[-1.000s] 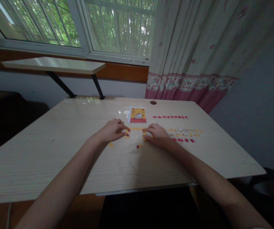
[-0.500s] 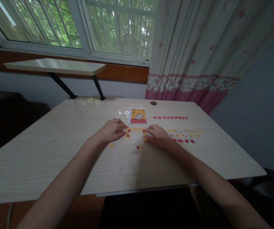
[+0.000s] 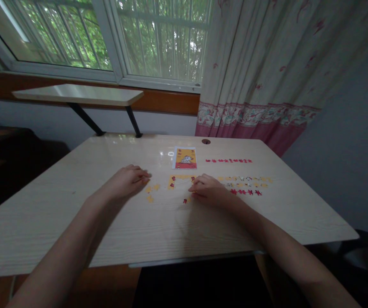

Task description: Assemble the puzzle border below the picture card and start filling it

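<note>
My left hand [image 3: 129,179] is to the left of the partly joined jigsaw, thumb and fingertips pinched on a small yellow puzzle piece [image 3: 146,181]. Just beside it lie several loose yellow pieces [image 3: 151,189]. The joined yellow puzzle border [image 3: 182,176], with red patches at its corners, lies between my hands. My right hand [image 3: 207,190] rests at the border's right side, its fingers curled together and covering part of that side. What its fingertips hold, if anything, is hidden. A red and yellow piece [image 3: 185,200] lies just below the right fingertips.
Behind the border lies a picture card [image 3: 186,159] showing a white animal on yellow and red. To the right are a row of red pieces [image 3: 228,161], mixed yellow and white pieces [image 3: 248,179], and more red pieces [image 3: 249,193]. A raised shelf [image 3: 78,94] stands at the back left.
My left hand has moved left, away from the border, uncovering its left side and loose yellow pieces. My right hand has shifted slightly down and left, its fingers curling closer together.
</note>
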Demonstrator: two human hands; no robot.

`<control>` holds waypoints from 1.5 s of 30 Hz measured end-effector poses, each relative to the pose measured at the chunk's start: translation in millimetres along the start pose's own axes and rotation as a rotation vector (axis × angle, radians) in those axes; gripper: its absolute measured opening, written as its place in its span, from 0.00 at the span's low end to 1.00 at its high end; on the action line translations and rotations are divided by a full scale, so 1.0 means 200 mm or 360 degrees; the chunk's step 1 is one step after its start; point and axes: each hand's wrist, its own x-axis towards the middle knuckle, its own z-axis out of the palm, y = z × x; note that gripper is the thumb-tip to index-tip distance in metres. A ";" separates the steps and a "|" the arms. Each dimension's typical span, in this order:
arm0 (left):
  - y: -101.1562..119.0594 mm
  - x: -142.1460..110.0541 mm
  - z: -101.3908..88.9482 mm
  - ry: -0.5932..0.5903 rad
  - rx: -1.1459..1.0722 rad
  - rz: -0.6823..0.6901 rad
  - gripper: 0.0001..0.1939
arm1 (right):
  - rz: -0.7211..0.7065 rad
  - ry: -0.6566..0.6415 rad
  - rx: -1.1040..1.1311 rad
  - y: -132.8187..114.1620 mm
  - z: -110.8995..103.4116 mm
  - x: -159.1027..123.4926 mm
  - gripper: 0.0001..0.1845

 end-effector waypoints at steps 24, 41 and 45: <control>-0.03 -0.03 0.06 0.0024 -0.0409 -0.0081 0.12 | 0.0067 0.0126 0.0050 0.06 -0.05 -0.03 0.11; -0.03 -0.05 0.09 -0.0002 -0.0580 -0.0203 0.06 | -0.0062 0.0013 0.0109 0.00 -0.01 -0.02 0.07; -0.03 -0.05 0.09 -0.0008 -0.0593 -0.0203 0.06 | -0.0041 -0.0124 0.0093 -0.06 -0.01 -0.01 0.07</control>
